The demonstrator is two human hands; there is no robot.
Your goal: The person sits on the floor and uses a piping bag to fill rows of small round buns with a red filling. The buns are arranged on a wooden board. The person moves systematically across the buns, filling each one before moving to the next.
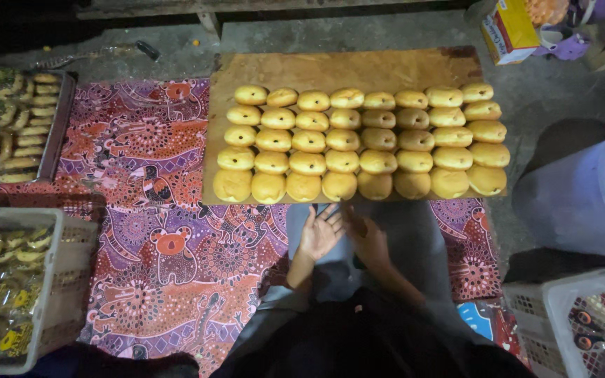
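1. The left hand [320, 234] hangs just below the near edge of the wooden board [344, 70], palm up, fingers spread and released, its grip on nothing
2. The right hand [367, 238] sits just beside it at 3 o'clock, fingers loosely curled toward the left palm; whether its grip closes on something small, I cannot tell
3. Both hands are over the person's lap, close to the board's near edge without touching the buns
4. The buns [362, 143] lie at 12 o'clock from the hands, golden and round, packed in five rows across the board, each touching its neighbours
5. The board rests on a patterned purple and red cloth [155, 210] spread over the floor
6. At 9 o'clock, far left, a metal tray [61, 126] holds filled pastries; below it, at 8 o'clock, a white crate [61, 280] carries wrapped pastries
7. At 3 o'clock stands a pale plastic bucket [582, 203], and at 4 o'clock another white crate [561, 308]
8. At 1 o'clock, beyond the board, lies a small cardboard box [509, 28]
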